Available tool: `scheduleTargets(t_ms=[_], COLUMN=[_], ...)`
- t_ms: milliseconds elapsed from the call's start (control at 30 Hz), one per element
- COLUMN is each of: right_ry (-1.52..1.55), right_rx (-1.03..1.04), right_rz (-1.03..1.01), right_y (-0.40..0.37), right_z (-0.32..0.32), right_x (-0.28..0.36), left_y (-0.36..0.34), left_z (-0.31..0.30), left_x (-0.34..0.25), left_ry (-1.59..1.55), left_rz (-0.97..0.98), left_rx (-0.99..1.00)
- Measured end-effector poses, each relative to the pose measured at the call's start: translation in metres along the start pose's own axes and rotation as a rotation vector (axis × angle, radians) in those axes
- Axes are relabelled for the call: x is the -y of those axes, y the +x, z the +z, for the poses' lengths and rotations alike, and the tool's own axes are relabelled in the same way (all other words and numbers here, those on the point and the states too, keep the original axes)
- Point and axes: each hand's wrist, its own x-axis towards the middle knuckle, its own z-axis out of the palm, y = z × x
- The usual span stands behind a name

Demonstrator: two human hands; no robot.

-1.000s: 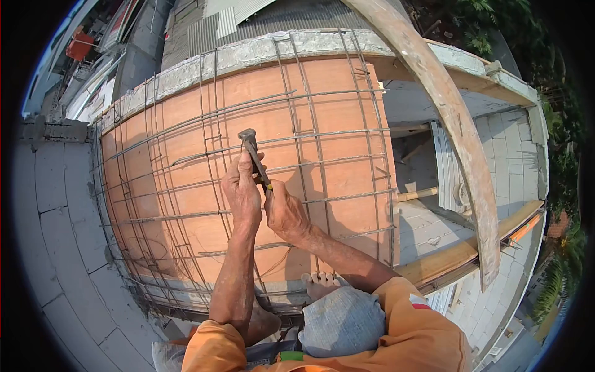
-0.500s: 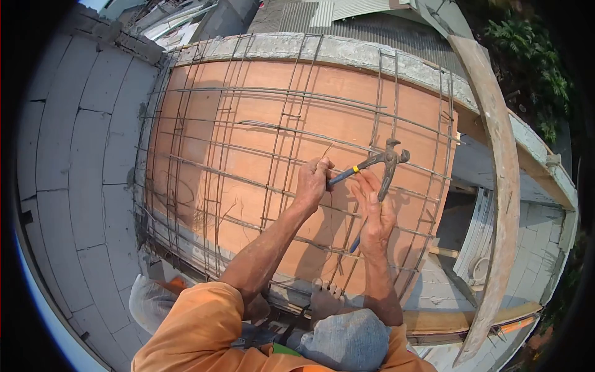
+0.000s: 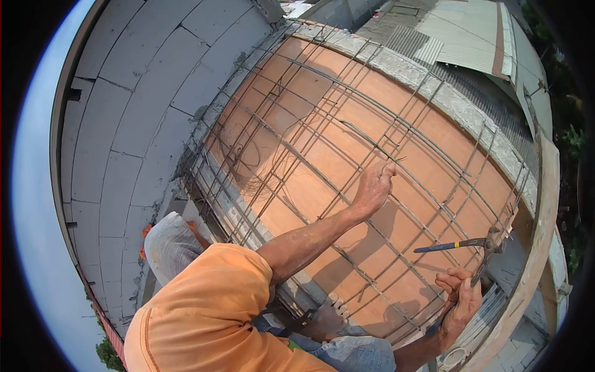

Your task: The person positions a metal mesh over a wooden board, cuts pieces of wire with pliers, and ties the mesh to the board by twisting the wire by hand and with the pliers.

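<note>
My left hand (image 3: 375, 187) is closed, thumb and forefinger pinching a thin piece of tie wire (image 3: 398, 159) at a crossing of the rebar grid (image 3: 359, 131). To the lower right, my right hand (image 3: 460, 299) grips one handle of a pair of pincers (image 3: 493, 242). Their jaws point up and away, and the other handle, blue with a yellow band, sticks out to the left over the bars. The pincers stand apart from my left hand. Beneath the bars lies an orange-brown plywood sheet (image 3: 304, 198).
A grey block wall (image 3: 145, 118) rises on the left. Loose wire (image 3: 238, 152) lies tangled on the grid's left part. A concrete edge (image 3: 455, 99) runs along the far side. At the right a wooden plank (image 3: 542, 242) slants past an opening. A bare foot (image 3: 328, 319) rests at the near edge.
The view has turned, showing more wall. My right hand has carried the pincers right, away from my left hand. My left hand, earlier beside the pincers' blue handle, is now apart from it at a bar crossing.
</note>
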Motion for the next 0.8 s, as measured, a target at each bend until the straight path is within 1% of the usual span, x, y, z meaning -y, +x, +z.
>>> scheduleTargets(t_ms=[33,67,100,133,167,200,233,267,333,367,433,500,567,633,667,700,733,767,800], right_ry=[-0.081,-0.083,-0.04,0.006,0.007,0.054,0.1,0.1,0.123,0.119,0.092,0.067,0.046,-0.086,-0.086,-0.249,-0.412,-0.411,-0.826], right_rx=[0.083,0.085,0.149,0.211,0.208,0.258,0.307,0.304,0.417,0.409,0.394,0.389,0.386,0.446,0.436,0.43,0.423,0.417,0.429], right_rz=[0.094,0.091,0.199,0.308,0.31,0.401,0.49,0.487,0.623,0.623,0.698,0.701,0.71,0.689,0.69,0.691,0.691,0.693,0.2], right_y=[-0.001,0.001,0.002,0.002,0.004,0.007,0.01,0.012,0.012,0.013,0.012,0.013,0.012,0.013,0.012,0.011,0.011,0.006,-0.005], right_z=[-0.003,-0.002,0.004,0.009,0.01,0.011,0.013,0.016,0.021,0.021,0.019,0.017,0.014,0.012,0.012,0.014,0.015,0.011,0.002], right_x=[0.002,-0.001,-0.007,-0.016,-0.031,-0.05,-0.065,-0.074,-0.088,-0.099,-0.118,-0.126,-0.131,-0.132,-0.128,-0.122,-0.118,-0.131,-0.154], left_y=[0.008,0.014,0.016,0.017,0.017,0.016,0.016,0.019,0.032,0.043,0.069,0.094,0.112,0.129,0.135,0.144,0.161,0.161,0.162], left_z=[-0.008,-0.015,-0.022,-0.031,-0.039,-0.049,-0.058,-0.067,-0.088,-0.097,-0.114,-0.118,-0.118,-0.113,-0.108,-0.104,-0.107,-0.101,-0.094], left_x=[-0.002,-0.004,-0.008,-0.014,-0.021,-0.027,-0.034,-0.039,-0.037,-0.033,-0.01,0.006,0.015,0.021,0.024,0.025,0.043,0.04,0.037], left_ry=[0.088,0.176,0.174,0.297,0.42,0.419,0.577,0.736,0.761,0.786,0.722,0.657,0.586,0.594,0.569,0.543,0.531,0.528,0.444], left_rz=[0.105,0.209,0.208,0.259,0.309,0.309,0.373,0.437,0.451,0.468,0.486,0.504,0.376,0.357,0.33,0.305,0.362,0.362,0.31], left_rx=[-0.151,-0.3,-0.299,-0.344,-0.389,-0.389,-0.44,-0.487,-0.517,-0.55,-0.527,-0.504,-0.438,-0.444,-0.366,-0.291,-0.226,-0.22,-0.141])
